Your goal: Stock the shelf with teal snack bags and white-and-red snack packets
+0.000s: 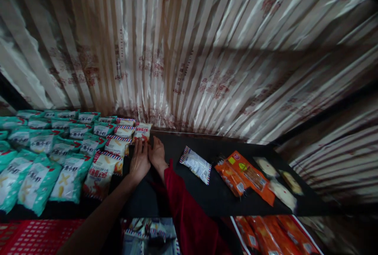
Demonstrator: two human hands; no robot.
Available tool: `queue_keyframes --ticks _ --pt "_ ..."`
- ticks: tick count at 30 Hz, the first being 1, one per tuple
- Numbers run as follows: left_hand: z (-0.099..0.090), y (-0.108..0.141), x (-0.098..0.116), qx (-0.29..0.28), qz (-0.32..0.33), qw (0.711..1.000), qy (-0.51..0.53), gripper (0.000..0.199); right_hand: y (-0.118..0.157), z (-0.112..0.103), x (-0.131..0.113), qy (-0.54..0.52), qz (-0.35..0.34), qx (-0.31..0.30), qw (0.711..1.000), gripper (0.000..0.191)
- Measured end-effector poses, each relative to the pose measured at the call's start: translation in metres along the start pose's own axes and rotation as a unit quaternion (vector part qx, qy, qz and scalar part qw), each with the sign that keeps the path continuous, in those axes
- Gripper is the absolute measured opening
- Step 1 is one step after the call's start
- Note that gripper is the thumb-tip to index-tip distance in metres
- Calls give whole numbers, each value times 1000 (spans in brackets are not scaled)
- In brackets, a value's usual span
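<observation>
The left hand (140,161) and right hand (157,154) lie side by side, just left of the frame's centre, fingers bent and close together. The left fingertips meet the near edge of a white-and-red packet (143,131); whether either hand grips it cannot be told. This packet sits at the back of the worktop (220,204), near the pleated curtain (189,50). Risk: excess forward pressure could crumple it or drive it into the folds. Immediately left, matching packets (116,146) form a close column; a stray left forearm could skew them and, in turn, the teal packets (69,176) at left. Right of centre, a loose packet (196,164) lies askew; a wide swing of the red sleeve (184,204) could catch it. Farther right, overlapping orange packets (251,170) could slip if knocked.
</observation>
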State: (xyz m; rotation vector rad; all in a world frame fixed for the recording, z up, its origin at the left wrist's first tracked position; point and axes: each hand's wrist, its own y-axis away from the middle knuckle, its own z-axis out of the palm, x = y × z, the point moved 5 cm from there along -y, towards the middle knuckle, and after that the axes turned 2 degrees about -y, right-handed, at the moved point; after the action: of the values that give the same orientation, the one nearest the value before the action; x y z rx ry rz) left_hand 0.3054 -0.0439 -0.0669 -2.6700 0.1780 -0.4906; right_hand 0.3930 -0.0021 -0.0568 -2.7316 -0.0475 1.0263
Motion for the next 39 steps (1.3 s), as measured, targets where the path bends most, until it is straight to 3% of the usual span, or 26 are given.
queue_keyframes --ticks 7,13,15,19,21,24,34,39 --pt "-9 12 41 -40 25 998 46 48 29 -38 15 20 -21 57 998 45" --pt "-9 29 81 -66 55 993 80 50 48 -95 45 87 -47 124 987 43" --pt "-11 36 92 -74 66 991 85 50 53 -114 63 117 -27 145 982 43" --pt "-10 50 106 -100 73 988 96 50 64 -136 99 180 69 120 974 44" --pt "-9 57 110 -109 75 986 105 50 69 -137 110 191 97 88 973 45" --pt "-9 63 114 -114 77 984 112 51 73 -131 110 182 81 46 979 41" --pt "-22 80 122 -105 113 983 99 56 109 -108 82 116 -31 16 993 35" --pt "-21 100 118 -119 125 981 83 58 134 -96 68 84 -23 2 996 38"
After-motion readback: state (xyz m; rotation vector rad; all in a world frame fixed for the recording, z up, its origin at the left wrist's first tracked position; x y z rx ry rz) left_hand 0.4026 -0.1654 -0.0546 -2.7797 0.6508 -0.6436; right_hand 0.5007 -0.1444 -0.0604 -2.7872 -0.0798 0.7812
